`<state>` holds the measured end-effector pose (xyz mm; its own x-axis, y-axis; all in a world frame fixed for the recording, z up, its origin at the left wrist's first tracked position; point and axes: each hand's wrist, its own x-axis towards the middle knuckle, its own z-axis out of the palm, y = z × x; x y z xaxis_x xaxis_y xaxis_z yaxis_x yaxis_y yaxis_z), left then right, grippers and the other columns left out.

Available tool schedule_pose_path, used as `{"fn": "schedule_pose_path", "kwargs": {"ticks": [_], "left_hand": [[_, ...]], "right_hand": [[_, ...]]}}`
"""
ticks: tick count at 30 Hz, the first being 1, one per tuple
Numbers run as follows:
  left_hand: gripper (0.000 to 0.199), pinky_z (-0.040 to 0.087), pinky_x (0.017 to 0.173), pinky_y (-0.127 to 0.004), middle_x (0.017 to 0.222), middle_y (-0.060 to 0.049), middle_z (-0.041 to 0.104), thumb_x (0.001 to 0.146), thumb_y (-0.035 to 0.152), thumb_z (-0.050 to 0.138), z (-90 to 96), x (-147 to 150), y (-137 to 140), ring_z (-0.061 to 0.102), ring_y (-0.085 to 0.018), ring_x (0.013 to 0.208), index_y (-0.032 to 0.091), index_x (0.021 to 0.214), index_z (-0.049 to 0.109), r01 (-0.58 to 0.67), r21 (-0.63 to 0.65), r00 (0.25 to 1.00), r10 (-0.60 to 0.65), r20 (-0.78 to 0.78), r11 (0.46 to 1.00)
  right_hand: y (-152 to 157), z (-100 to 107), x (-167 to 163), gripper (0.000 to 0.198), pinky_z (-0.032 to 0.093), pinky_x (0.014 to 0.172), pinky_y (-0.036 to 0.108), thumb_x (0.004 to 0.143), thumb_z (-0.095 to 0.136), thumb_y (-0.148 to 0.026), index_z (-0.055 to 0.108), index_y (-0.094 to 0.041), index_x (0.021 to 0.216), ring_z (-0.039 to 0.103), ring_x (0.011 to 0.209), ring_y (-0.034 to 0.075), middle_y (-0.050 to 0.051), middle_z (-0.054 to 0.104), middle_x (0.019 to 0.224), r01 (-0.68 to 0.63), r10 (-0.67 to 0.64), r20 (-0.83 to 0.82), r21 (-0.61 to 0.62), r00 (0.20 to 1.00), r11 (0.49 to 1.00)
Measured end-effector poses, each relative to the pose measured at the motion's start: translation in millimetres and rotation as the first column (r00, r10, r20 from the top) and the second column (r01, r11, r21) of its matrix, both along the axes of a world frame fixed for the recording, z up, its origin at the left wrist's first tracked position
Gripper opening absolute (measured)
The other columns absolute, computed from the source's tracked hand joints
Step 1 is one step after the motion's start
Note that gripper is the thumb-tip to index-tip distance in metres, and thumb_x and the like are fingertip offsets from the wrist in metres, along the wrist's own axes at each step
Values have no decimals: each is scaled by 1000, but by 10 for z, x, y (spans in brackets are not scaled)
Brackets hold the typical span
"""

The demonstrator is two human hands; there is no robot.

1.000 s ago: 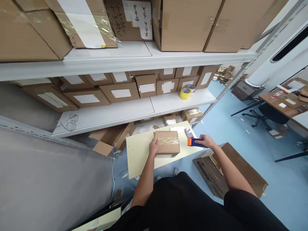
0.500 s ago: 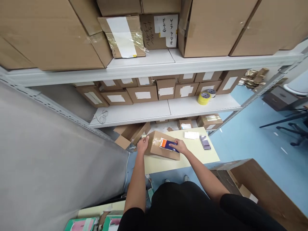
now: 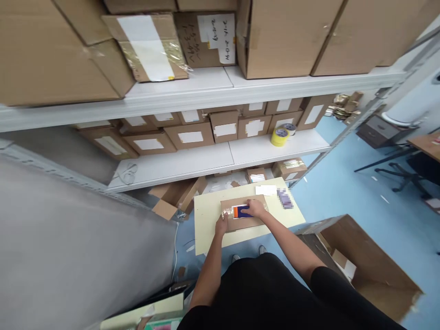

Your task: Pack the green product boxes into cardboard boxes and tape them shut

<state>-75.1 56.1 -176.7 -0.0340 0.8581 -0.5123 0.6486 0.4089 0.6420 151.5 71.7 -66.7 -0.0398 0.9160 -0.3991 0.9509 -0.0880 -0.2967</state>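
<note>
A closed cardboard box point(image 3: 245, 224) lies on the pale yellow tabletop point(image 3: 209, 238), with shiny clear tape at its left end. My left hand point(image 3: 222, 224) grips that end by its near corner, fingers curled against the edge. On top of the box, my right hand point(image 3: 255, 208) is closed over a flat dark-blue object with an orange end point(image 3: 242, 211). White shows around this object, like a label beneath it; its exact kind is unclear. Right of the box are a white paper stack point(image 3: 266, 190) and a blurred-out purple item point(image 3: 285, 199).
Above the table, a shelf point(image 3: 178, 160) carries labelled boxes and a yellow tape roll point(image 3: 280, 137). Larger cartons fill the upper shelf point(image 3: 192, 87). An open carton point(image 3: 177, 197) sits left of the table, and a big open carton point(image 3: 371, 256) stands at my right.
The box, tilted up before, now lies flatter on the table. My left hand has shifted down to its near left corner. My right hand still holds the dark-blue object against the top.
</note>
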Motion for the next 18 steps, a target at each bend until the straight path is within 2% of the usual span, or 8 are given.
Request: {"fn": "schedule_pose_path", "kwargs": {"ticks": [2,5,9,11,14,16,18], "left_hand": [[65,49,105,-36,139,-14,68,105,61,28,-50,256,-25,64,-30,130,20,144,60,58,-9,998,-59,-8,998],[66,48,107,-39,140,-15,68,104,61,26,-82,521,18,63,-32,130,20,143,60,120,-23,992,-121,-25,992],[69,48,107,-40,137,-17,69,104,62,25,-87,609,111,64,-33,130,18,140,63,166,-42,985,-168,-40,985],[71,48,106,-40,135,-18,70,104,64,25,-84,591,134,64,-33,129,16,139,64,179,-35,983,-181,-40,983],[70,49,104,-38,134,-18,71,104,63,27,-67,542,154,65,-33,128,16,137,66,185,-16,983,-186,-5,983],[65,51,101,-37,132,-17,72,104,61,32,-42,481,175,66,-32,126,16,134,69,179,-30,984,-178,22,983],[60,53,98,-35,128,-16,75,103,59,37,-3,376,205,69,-31,122,16,127,72,160,-18,987,-160,6,987]], "right_hand": [[-74,-5,361,49,45,76,28,85,73,-64,72,-20,105,71,103,28,13,78,109,9,-9,4,-9,1000,1000],[-244,59,1104,48,44,75,28,84,74,-64,72,-19,102,70,101,28,14,77,107,59,-60,67,7,996,998],[-642,261,2183,38,42,71,31,84,78,-56,69,-19,92,68,90,27,13,75,95,230,-226,151,-6,962,973],[-867,353,2547,30,42,72,34,87,76,-47,67,-19,87,66,83,27,12,73,86,290,-287,175,5,942,957],[-1087,423,2739,25,43,72,36,89,75,-42,61,-22,79,62,73,24,9,68,75,360,-374,108,130,921,924],[-1107,426,2689,30,42,71,36,88,75,-44,58,-23,75,60,70,22,7,64,70,370,-384,44,186,922,910],[-1034,406,2571,34,40,67,34,86,76,-45,54,-23,71,57,67,21,5,61,68,372,-377,-11,188,926,909]]}}
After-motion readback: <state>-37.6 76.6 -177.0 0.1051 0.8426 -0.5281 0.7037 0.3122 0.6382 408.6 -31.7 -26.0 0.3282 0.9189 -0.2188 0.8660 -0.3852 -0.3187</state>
